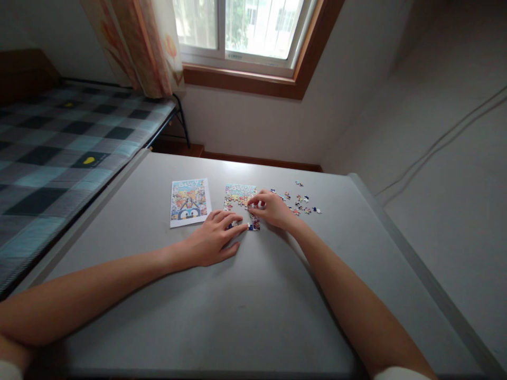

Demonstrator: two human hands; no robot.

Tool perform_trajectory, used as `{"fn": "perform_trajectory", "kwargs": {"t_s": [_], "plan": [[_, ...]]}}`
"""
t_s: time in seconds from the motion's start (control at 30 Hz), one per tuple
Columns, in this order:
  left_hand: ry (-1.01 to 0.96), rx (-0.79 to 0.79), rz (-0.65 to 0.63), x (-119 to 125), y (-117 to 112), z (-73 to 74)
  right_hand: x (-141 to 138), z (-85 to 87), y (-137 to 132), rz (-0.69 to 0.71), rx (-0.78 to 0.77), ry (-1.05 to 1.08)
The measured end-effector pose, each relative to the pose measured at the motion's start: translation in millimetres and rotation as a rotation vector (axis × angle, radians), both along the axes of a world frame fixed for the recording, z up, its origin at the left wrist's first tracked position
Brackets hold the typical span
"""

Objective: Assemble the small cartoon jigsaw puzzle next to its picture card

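A partly assembled jigsaw puzzle (241, 191) is lying near the far middle of a pale grey table (237, 316), between the two hands of a seated or standing person. Its upper band is showing joined pieces; below this band, bare tabletop is showing through, and further pieces are bordering the lower right. The left hand (214, 237) is resting palm down at the puzzle's lower left, its fingers spreading loosely apart and covering some of the pieces. The right hand (273, 209) is leaning in from the right side, its thumb and forefinger bending towards each other at the puzzle; whether a piece is sitting between their tips, I cannot tell. Loose pieces (304, 209) are lying scattered to the right of this hand. To the left of the puzzle, a printed sheet (189, 198) is lying flat, showing a crowded coloured picture with a blue cartoon face low down; its lower right corner is lying just beside the left hand. Beyond the table, a window (257, 26) is letting in daylight, a patterned curtain (134, 47) is hanging beside it, and a bed (79, 126) with a checked cover is standing at the left.
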State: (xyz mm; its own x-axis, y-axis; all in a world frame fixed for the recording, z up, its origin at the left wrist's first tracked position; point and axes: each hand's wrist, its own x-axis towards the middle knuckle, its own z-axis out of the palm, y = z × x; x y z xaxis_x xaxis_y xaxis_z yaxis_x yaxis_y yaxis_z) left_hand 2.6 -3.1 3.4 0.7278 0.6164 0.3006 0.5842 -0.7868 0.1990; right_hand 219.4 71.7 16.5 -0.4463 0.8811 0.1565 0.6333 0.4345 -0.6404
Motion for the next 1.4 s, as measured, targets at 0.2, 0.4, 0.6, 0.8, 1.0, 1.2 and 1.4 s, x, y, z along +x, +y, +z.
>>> {"fn": "perform_trajectory", "kwargs": {"t_s": [0.2,0.4,0.6,0.8,1.0,1.2,1.4], "plan": [[-0.019,-0.003,-0.006,0,0,-0.5,8,1.7,6,-0.044,0.059,0.000],[-0.016,-0.006,-0.005,-1,0,-0.3,15,-9.0,14,-0.157,0.128,0.034],[-0.018,-0.010,-0.008,-1,0,-0.1,16,-13.9,15,-0.143,0.165,0.079],[-0.025,-0.014,-0.005,0,0,1.1,11,-14.0,8,-0.021,0.111,0.083],[-0.019,-0.008,0.008,0,0,0.0,9,-14.4,5,0.042,0.107,0.046],[0.001,-0.006,0.006,0,0,-0.6,9,-13.6,4,0.050,0.105,0.046],[-0.001,-0.006,0.008,0,0,-0.1,11,-12.1,5,0.070,0.087,0.085]]}}
